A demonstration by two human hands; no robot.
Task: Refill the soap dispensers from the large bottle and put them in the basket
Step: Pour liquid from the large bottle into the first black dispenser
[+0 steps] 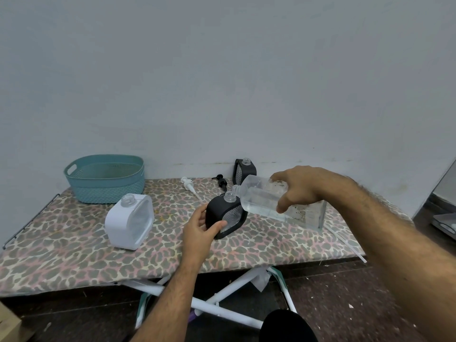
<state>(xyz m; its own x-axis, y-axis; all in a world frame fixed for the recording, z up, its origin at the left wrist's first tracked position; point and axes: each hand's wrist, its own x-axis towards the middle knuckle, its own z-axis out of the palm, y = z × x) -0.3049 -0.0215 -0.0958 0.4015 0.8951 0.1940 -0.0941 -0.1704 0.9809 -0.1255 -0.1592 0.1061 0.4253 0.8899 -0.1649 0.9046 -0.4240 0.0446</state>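
My right hand (pixel 299 187) grips the large clear bottle (pixel 261 201), tipped on its side with its open mouth right at the neck of a black soap dispenser (pixel 225 215). My left hand (pixel 201 227) holds that black dispenser by its lower left side on the table. A white dispenser (pixel 129 222) stands uncapped to the left. Another black dispenser (pixel 244 170) stands uncapped at the back by the wall. The teal basket (pixel 104 191) sits at the back left with nothing visible inside.
A white pump head (pixel 188 185) and a black pump head (pixel 220 181) lie on the leopard-print table (pixel 74 253) behind the dispensers. The wall runs close behind. White folding legs show under the table's front edge. A cardboard box corner is at the bottom left.
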